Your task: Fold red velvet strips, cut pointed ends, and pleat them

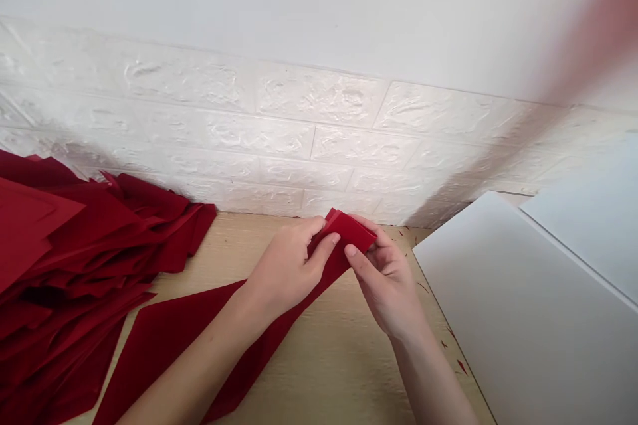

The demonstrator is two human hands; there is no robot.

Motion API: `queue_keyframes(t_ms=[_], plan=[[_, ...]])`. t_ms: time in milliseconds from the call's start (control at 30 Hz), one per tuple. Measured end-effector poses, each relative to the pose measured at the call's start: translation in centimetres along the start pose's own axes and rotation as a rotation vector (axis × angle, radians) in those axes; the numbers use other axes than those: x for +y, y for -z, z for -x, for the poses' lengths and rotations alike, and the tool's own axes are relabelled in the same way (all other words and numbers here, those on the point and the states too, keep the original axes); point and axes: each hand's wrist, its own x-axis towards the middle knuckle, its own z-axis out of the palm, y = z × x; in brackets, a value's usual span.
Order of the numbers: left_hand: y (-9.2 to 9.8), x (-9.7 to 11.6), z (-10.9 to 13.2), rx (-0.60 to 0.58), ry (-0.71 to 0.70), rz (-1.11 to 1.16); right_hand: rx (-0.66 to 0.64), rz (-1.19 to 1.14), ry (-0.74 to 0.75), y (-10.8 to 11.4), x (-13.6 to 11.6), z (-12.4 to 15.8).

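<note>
A long dark red fabric strip (164, 339) lies diagonally across the wooden table (339, 358), its far end folded over into a small stack. My left hand (286, 269) pinches that folded end from the left, thumb on top. My right hand (386, 282) grips the same folded end from the right, thumb pressed on the red fold (351, 229). Both hands meet near the wall at the table's back edge.
A heap of red fabric pieces (64, 259) fills the left side. White boards (528, 319) cover the right side of the table. A white brick-pattern wall (299, 126) runs along the back. Small red scraps (461, 366) lie near the board's edge.
</note>
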Motion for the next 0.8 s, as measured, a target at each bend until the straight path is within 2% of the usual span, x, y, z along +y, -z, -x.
queue_keyframes(t_ms=[233, 367, 533, 667, 800], plan=[[0.0, 0.1, -0.1, -0.029, -0.030, -0.122, 0.129, -0.045, -0.004, -0.3, 1.2, 0.2], [-0.4, -0.2, 0.0, 0.018, 0.005, -0.187, 0.173, -0.093, 0.003, -0.3, 1.6, 0.0], [-0.9, -0.5, 0.1, 0.124, -0.041, -0.074, 0.195, -0.098, 0.002, -0.3, 1.8, 0.0], [-1.0, -0.5, -0.1, 0.114, -0.089, 0.021, 0.199, -0.026, 0.059, -0.6, 1.6, 0.3], [-1.1, -0.7, -0.2, 0.092, -0.071, 0.107, 0.215, 0.054, 0.118, -0.5, 1.5, 0.3]])
